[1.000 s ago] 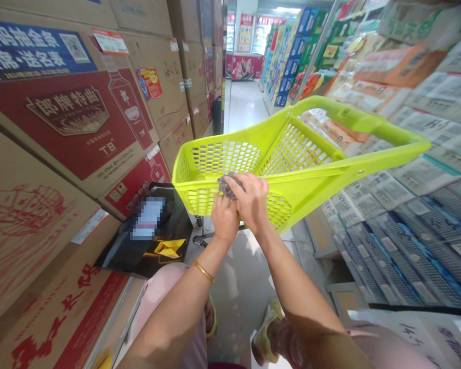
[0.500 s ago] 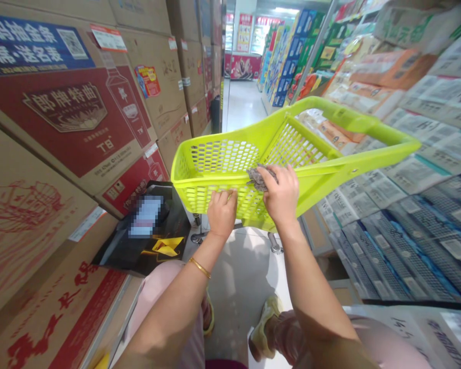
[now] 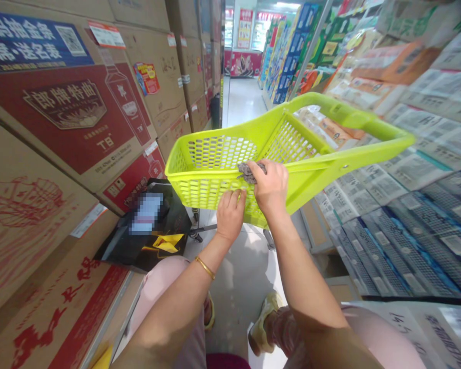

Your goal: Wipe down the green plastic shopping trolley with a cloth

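A lime-green shopping cart (image 3: 211, 177) with lattice walls stands in front of me, its handle to the right. My right hand (image 3: 272, 188) is closed on a crumpled grey cloth (image 3: 249, 172), pressed to the near rim of the basket. Lower down and to the left, my left hand (image 3: 230, 212) has its fingers curled against the lattice on the near side wall. Those fingertips are partly hidden, but they seem to grip the cart. Nothing shows inside the part of the basket that I can see.
Stacked cardboard cartons (image 3: 69, 110) wall the left side. By my left knee lies a black bag (image 3: 115, 251) with a phone-like blurred screen on it. Packaged goods (image 3: 399, 236) are piled along the right. A tiled aisle (image 3: 244, 100) runs ahead between shelves.
The cart has shifted slightly left. My right hand has moved left with the cloth at the rim, while my left hand has moved right along the side wall, closer to it.
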Demonstrator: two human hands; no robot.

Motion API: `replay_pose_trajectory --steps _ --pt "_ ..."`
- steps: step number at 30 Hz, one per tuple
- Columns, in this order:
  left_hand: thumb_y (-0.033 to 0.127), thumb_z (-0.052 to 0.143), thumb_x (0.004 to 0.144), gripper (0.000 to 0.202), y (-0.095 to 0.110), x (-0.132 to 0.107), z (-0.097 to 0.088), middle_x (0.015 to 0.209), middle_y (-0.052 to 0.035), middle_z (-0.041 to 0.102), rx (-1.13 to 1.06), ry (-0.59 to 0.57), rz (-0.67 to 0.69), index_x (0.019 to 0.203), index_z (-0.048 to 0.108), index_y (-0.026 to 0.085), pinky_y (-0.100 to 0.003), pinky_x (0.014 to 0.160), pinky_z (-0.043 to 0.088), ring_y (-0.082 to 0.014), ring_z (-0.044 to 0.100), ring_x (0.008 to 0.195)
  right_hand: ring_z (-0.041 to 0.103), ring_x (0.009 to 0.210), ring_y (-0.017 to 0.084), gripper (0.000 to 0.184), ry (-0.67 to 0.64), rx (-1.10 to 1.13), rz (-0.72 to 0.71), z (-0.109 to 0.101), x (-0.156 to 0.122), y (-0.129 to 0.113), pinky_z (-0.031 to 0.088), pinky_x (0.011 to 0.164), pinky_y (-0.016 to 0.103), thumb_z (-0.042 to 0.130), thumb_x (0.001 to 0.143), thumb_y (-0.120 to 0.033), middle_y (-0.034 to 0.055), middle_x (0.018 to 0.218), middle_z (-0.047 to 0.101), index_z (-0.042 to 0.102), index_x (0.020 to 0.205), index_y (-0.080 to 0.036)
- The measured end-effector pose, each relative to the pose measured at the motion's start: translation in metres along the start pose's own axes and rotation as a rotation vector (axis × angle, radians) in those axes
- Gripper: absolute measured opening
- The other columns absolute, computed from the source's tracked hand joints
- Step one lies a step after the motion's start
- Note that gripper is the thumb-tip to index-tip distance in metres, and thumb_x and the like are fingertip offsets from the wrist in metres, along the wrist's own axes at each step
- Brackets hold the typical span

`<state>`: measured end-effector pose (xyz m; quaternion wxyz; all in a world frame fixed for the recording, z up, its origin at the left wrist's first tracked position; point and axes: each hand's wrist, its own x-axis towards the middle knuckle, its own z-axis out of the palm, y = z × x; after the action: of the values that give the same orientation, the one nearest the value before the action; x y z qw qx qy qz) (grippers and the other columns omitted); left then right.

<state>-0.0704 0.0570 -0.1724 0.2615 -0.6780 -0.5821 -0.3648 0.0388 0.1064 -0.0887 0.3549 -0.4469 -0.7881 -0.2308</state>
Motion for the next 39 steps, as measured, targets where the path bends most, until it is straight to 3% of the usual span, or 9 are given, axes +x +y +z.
replay_pose_trajectory --steps 7,12,19,28,30,35,39 --pt "0.015 0.041 0.092 0.031 -0.007 -0.002 0.014 0.116 -0.0125 0.062 -0.017 -0.042 -0.044 0.120 0.055 0.016 -0.044 0.102 0.042 -0.0250 0.054 0.113 0.047 0.096 0.018 0.033 0.047 0.042 0.027 0.004 -0.002 -0.021 0.034 0.094 0.034 0.045 0.089 -0.019 0.0051 0.107 0.060 0.061 0.116 -0.029" --pt "0.017 0.044 0.092 0.022 -0.019 0.002 0.012 0.098 -0.0101 0.065 0.008 -0.001 0.026 0.101 0.064 0.015 -0.040 0.094 0.046 -0.0240 0.057 0.102 0.043 0.114 0.018 0.034 0.129 0.098 -0.022 0.019 -0.016 -0.027 0.027 0.107 0.039 0.043 0.091 -0.018 0.0039 0.117 0.058 0.061 0.117 -0.030" --pt "0.023 0.046 0.093 0.024 -0.028 0.009 0.008 0.085 -0.0071 0.062 0.008 -0.087 0.121 0.081 0.066 0.018 -0.033 0.079 0.045 -0.0213 0.056 0.088 0.041 0.106 0.020 0.032 0.261 0.075 0.081 0.047 -0.042 -0.022 0.031 0.095 0.037 0.048 0.089 -0.021 0.0052 0.112 0.058 0.065 0.112 -0.036" --pt "0.023 0.041 0.095 0.031 -0.027 0.012 0.013 0.080 -0.0078 0.061 -0.051 -0.176 0.119 0.079 0.067 0.018 -0.034 0.074 0.041 -0.0216 0.053 0.083 0.046 0.097 0.020 0.031 0.200 0.077 0.169 0.064 -0.062 -0.010 0.033 0.087 0.037 0.046 0.089 -0.022 0.0068 0.103 0.061 0.068 0.106 -0.036" --pt "0.023 0.041 0.095 0.030 -0.028 0.012 0.013 0.085 -0.0085 0.063 -0.055 -0.182 0.105 0.083 0.068 0.018 -0.034 0.076 0.041 -0.0217 0.054 0.086 0.048 0.096 0.020 0.031 0.198 0.083 0.170 0.071 -0.074 -0.010 0.033 0.085 0.037 0.046 0.088 -0.021 0.0071 0.101 0.061 0.068 0.106 -0.034" --pt "0.019 0.043 0.094 0.027 -0.036 0.015 0.013 0.105 -0.0082 0.065 -0.060 -0.183 0.110 0.116 0.060 0.019 -0.034 0.079 0.042 -0.0200 0.056 0.092 0.049 0.091 0.019 0.029 0.099 0.055 0.131 0.089 -0.115 -0.015 0.032 0.080 0.034 0.049 0.086 -0.016 0.0064 0.095 0.064 0.069 0.102 -0.030" --pt "0.019 0.045 0.094 0.027 -0.040 0.017 0.012 0.105 -0.0072 0.066 -0.045 -0.200 0.104 0.116 0.059 0.020 -0.033 0.079 0.041 -0.0194 0.057 0.091 0.048 0.090 0.018 0.028 0.070 0.046 0.073 0.096 -0.128 -0.020 0.031 0.079 0.034 0.052 0.085 -0.015 0.0056 0.095 0.065 0.070 0.100 -0.030"
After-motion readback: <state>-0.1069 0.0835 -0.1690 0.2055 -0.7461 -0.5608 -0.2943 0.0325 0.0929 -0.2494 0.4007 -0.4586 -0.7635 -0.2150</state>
